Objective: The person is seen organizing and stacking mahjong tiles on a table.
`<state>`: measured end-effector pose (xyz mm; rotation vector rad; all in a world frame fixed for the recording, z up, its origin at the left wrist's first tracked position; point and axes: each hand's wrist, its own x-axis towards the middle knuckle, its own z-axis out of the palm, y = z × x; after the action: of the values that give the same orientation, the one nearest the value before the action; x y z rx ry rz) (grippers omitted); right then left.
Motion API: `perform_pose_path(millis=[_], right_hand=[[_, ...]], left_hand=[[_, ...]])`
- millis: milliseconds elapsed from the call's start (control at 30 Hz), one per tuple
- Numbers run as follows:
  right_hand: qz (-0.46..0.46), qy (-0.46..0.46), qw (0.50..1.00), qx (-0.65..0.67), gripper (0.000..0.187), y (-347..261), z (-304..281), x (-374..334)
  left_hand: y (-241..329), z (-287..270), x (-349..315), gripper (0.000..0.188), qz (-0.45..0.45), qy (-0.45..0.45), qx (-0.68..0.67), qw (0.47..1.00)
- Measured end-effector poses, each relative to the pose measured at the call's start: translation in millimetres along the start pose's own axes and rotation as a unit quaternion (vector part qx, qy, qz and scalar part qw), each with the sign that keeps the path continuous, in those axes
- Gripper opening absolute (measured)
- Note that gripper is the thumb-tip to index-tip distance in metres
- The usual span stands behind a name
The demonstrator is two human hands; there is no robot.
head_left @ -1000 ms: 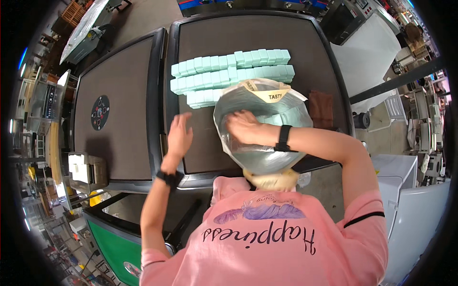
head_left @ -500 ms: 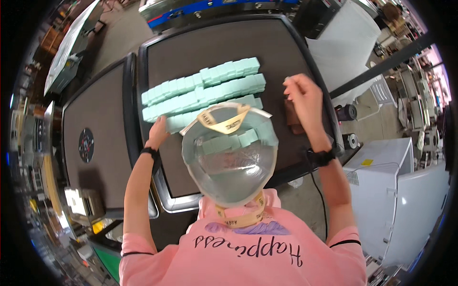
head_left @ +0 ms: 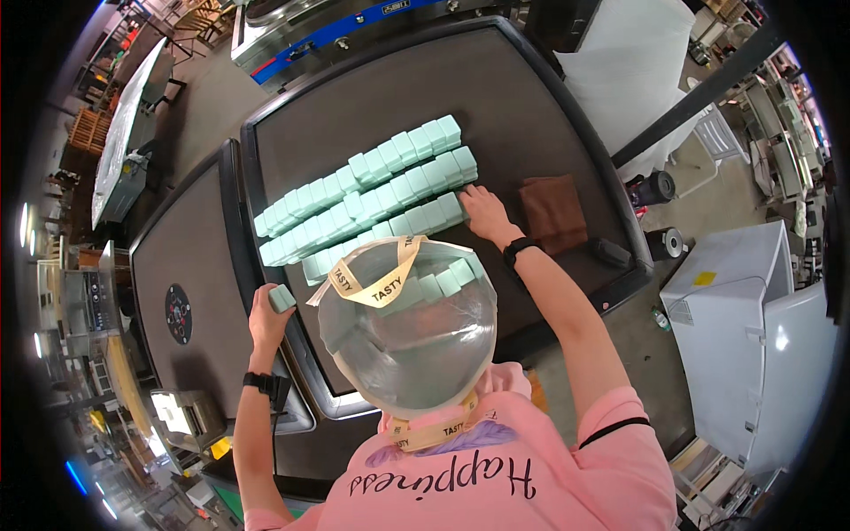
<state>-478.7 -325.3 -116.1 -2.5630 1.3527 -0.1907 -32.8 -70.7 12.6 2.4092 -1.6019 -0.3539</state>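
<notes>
Three long rows of mint-green blocks lie slantwise on the dark brown table, small and box-shaped, pressed side by side. My left hand, out over the gap at the table's left edge, pinches a single mint-green block between thumb and fingers. At the right end of the nearest row, my right hand has its fingers curled against the end block. A clear face shield with a printed band covers part of that row, though several blocks show through it.
A folded brown cloth and a black object lie on the table's right side. Left of it stands a second dark table with a round emblem. A white cabinet is at the right, and a steel-and-blue appliance beyond.
My left hand has left the rows, moving down and left with one block in its fingers. My right hand has come in from beside the cloth to the nearest row's end. The view has shifted.
</notes>
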Motion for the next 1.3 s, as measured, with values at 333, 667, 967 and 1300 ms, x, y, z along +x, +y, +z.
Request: perform_pose_path(millis=[333,667,967,1300], right_hand=[[-0.008,0.139,0.975,0.173,0.052,-13.9,-70.0,1.7],[-0.093,0.015,0.981,0.167,0.055,-24.6,-35.3,23.4],[0.061,0.206,0.943,0.256,0.056,-27.0,-68.2,-42.4],[0.272,0.229,0.875,0.328,0.059,-10.7,-79.7,-208.3]], left_hand=[[30.1,-50.6,-56.0,0.057,-0.068,0.045,-0.048,0.995],[179.3,-142.3,-59.0,0.056,0.007,0.198,-0.152,0.968],[296.0,-56.4,-60.7,0.060,0.239,-0.335,0.039,0.911],[222.1,274.2,-65.8,0.057,0.206,-0.313,0.050,0.926]])
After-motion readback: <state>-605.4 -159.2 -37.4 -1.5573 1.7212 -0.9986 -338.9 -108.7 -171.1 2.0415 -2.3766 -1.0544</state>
